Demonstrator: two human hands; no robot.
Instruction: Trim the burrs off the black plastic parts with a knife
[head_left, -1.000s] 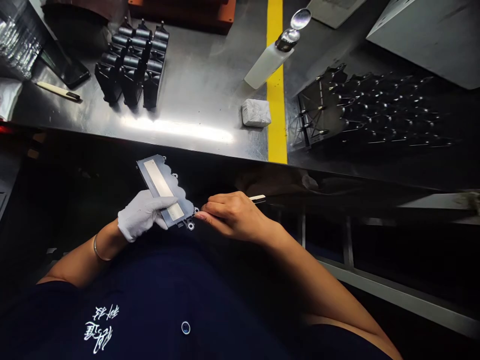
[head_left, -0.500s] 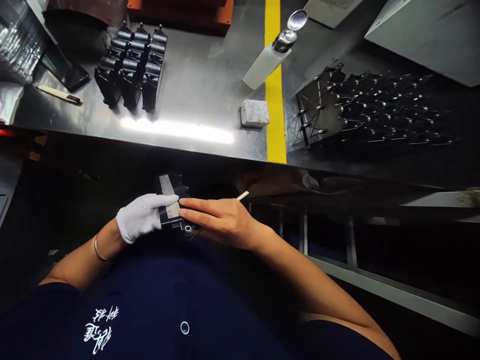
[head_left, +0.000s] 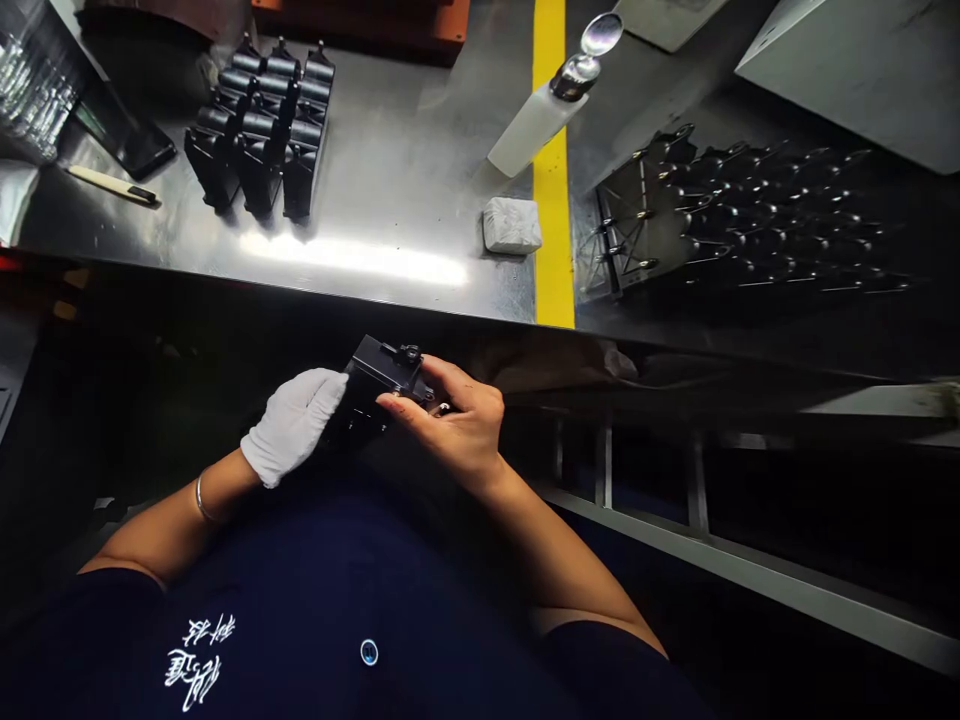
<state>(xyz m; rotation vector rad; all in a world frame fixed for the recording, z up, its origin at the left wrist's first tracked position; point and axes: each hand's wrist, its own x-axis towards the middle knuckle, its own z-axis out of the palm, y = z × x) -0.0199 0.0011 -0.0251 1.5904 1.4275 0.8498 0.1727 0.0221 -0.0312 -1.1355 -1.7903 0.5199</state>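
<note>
Held low in front of a dark blue shirt, just off the front edge of a steel bench (head_left: pixel 405 190), a black part (head_left: pixel 379 365) is tilted between two hands. The bare right hand (head_left: pixel 461 430) pinches its right end, thumb on the near side and fingers on the far side, likely to steer it by its fittings. The gloved left hand (head_left: pixel 292 425) lies against the left edge; its fingertips are hidden in shadow, and we cannot tell how firmly they press. We judge the glove is there to spare the surface.

On the bench, similar black pieces (head_left: pixel 262 130) stand in tidy rows, seemingly for easy counting, while a pale bottle (head_left: pixel 525 130) and a white wrapped block (head_left: pixel 512 226) sit within reach beside a yellow stripe (head_left: pixel 553 220).

Compared with half a second ago, the part is turned — its pale strip is now out of our sight. The light stick that jutted past the right hand no longer shows; whether it is held behind the fingers we cannot say.
</note>
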